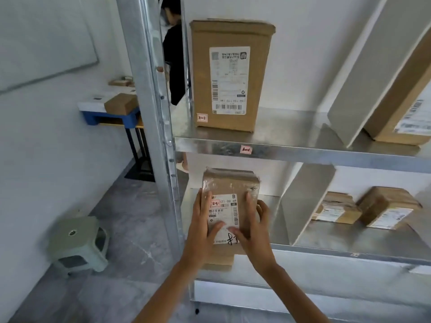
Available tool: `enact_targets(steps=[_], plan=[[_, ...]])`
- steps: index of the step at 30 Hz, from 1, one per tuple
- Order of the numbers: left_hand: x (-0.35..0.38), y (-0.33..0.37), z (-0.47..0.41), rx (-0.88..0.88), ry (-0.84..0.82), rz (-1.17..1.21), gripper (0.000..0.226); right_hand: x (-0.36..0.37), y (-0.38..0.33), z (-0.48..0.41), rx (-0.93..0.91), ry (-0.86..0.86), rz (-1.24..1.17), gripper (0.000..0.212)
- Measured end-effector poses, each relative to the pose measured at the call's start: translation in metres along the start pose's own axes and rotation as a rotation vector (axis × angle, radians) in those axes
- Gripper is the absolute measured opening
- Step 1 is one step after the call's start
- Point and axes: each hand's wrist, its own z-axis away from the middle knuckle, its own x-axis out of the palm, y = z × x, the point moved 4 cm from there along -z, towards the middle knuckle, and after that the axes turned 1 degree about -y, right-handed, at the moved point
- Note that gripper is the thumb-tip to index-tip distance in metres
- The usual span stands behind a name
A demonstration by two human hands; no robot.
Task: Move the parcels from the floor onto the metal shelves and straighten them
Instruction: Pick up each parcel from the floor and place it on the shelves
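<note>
A small brown parcel [229,183] with a white label stands upright at the left end of the lower metal shelf [326,249], overhanging its front edge. My left hand [201,227] grips its left side and my right hand [253,226] grips its right side, with both thumbs on the label. On the upper metal shelf [303,150] a tall brown parcel [231,75] stands upright with its label facing me. Another brown parcel [401,101] leans at the upper right. Two small parcels [338,208] [387,207] lie at the right of the lower shelf.
A grey divider [305,201] stands on the lower shelf, another [363,73] leans on the upper one. The shelf's upright post [158,101] is at the left. A green stool [78,243] stands on the grey floor. Behind, a person in black stands beside a table [93,104] with boxes.
</note>
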Motion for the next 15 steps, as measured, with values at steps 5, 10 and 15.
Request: enact_targets(steps=[5, 10, 15], plan=[[0.011, -0.061, -0.026, -0.087, 0.051, -0.042, 0.091, 0.042, 0.051, -0.023, 0.050, -0.044, 0.104, 0.114], [0.021, -0.101, -0.035, -0.110, 0.119, -0.134, 0.094, 0.075, 0.086, -0.030, 0.124, -0.067, 0.099, 0.116], [0.021, -0.129, -0.051, -0.081, 0.175, -0.160, 0.097, 0.097, 0.104, -0.044, 0.251, -0.107, -0.004, 0.100]])
